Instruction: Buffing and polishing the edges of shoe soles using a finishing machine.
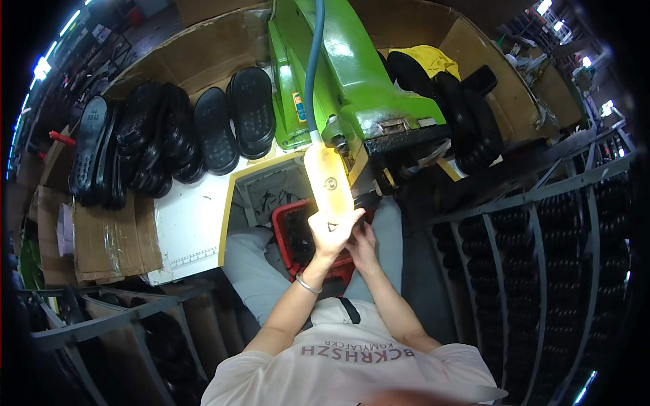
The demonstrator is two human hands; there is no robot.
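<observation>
Two hands over the lap: left hand wraps a pale yellow sole held up before the green machine; right hand beside it above the red basket, grip unclear.

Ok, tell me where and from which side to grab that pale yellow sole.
Grip the sole at its near, lower end, coming from below, on the person's side. It stands lengthwise, its far end close under the green machine, so only the near end is free. The left hand already wraps that end; the right hand sits just beside it. A hold across the width probably steadies it best.
</observation>
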